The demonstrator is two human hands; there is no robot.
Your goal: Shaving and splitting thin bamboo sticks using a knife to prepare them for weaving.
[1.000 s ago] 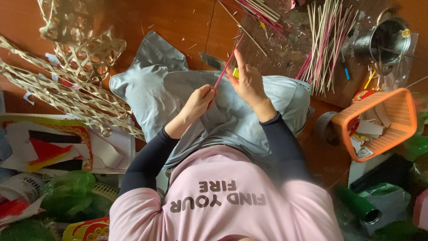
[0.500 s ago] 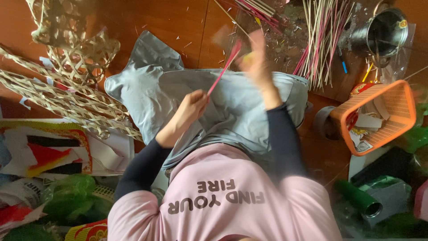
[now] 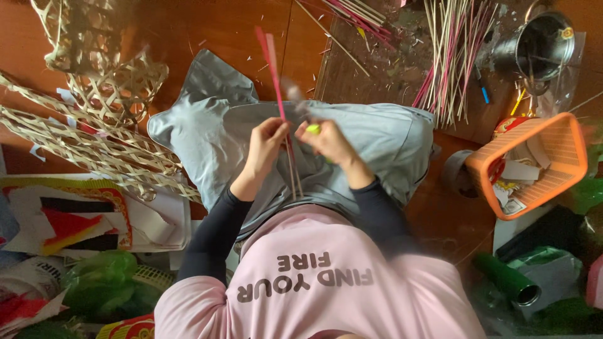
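Seated person, viewed from above, working over a grey cloth [image 3: 377,135] spread across the lap; all places below are given from that cloth.

Far left of the cloth: a loose woven bamboo lattice [image 3: 94,125], strips splaying over the reddish wooden floor [image 3: 207,31]. Below it, still left of the cloth, a sheet of red, yellow and white printed paper [image 3: 69,216], then crumpled green plastic [image 3: 103,289] at the lower left.

On the cloth, near its middle: left hand [image 3: 267,141], fingers closed on a thin pink stick [image 3: 274,75] that runs up past the cloth's top edge and down over the lap. Just right of it, the right hand [image 3: 330,144], curled shut; something yellow-green [image 3: 313,129] shows at its fingertips, too small to name. Whether this hand also touches the stick, cannot tell; slight motion blur there.

Above and right of the cloth: a bundle of pink and pale sticks [image 3: 452,56] fanned over a dark board, shavings scattered about. Further right, a metal pot [image 3: 537,44].

Right of the cloth: an orange plastic basket [image 3: 534,166] holding paper scraps. Below right: a green tube [image 3: 509,279] lying on its side amid dark clutter.
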